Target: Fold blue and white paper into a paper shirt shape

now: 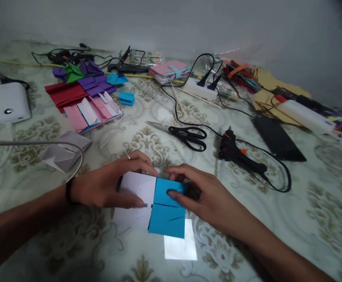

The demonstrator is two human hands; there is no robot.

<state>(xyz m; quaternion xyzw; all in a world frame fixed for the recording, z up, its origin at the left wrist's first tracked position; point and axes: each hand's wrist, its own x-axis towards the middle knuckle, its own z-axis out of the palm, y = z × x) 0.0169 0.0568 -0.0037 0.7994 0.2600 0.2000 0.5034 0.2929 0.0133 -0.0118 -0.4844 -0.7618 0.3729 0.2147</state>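
Observation:
My left hand [106,186] has its thumb on top of a white folded paper [130,219] and its fingers behind the far edge. Pressed up against that sheet's right side is a blue folded paper [167,221] with a crease across its middle. My right hand [196,192] pinches the blue one near its upper right corner, thumb on top. Both papers are held just over the patterned tablecloth. Below the blue paper shows a bright white rectangle [181,244]; I cannot tell whether it is paper or glare.
Beyond my hands lie black-handled scissors [185,135] and a black glue gun [238,152] with its cord. A phone [278,137] rests to the right. Folded papers [83,88] are piled at the left, near a white power bank [11,102]. A power strip [200,89] stands at the back.

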